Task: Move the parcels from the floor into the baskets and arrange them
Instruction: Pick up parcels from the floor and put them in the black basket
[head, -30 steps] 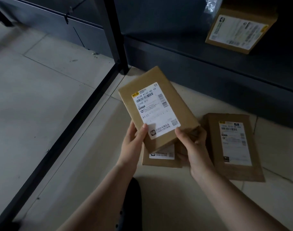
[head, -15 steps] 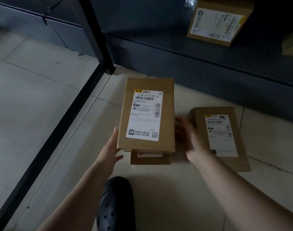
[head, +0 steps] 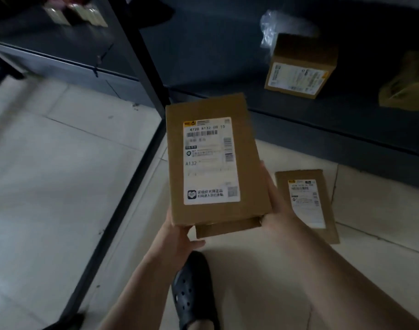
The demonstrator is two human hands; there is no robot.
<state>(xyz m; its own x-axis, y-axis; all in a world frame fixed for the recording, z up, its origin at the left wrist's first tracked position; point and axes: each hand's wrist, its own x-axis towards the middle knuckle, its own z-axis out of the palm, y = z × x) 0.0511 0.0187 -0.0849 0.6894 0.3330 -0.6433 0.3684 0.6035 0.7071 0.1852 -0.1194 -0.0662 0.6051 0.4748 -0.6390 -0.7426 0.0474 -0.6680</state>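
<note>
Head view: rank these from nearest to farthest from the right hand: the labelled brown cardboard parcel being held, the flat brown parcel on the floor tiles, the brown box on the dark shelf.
1. Labelled brown cardboard parcel being held: touching the right hand, to its left.
2. Flat brown parcel on the floor tiles: just right of the hand.
3. Brown box on the dark shelf: up and beyond, at the back.

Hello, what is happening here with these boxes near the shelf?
A person is gathering cardboard parcels from the floor. Both hands hold a stack of two: the left hand supports the near left corner, the right hand the right side. The top parcel shows its label; the lower parcel peeks out beneath. One parcel on the floor waits. Another boxed parcel sits inside the dark shelf unit.
</note>
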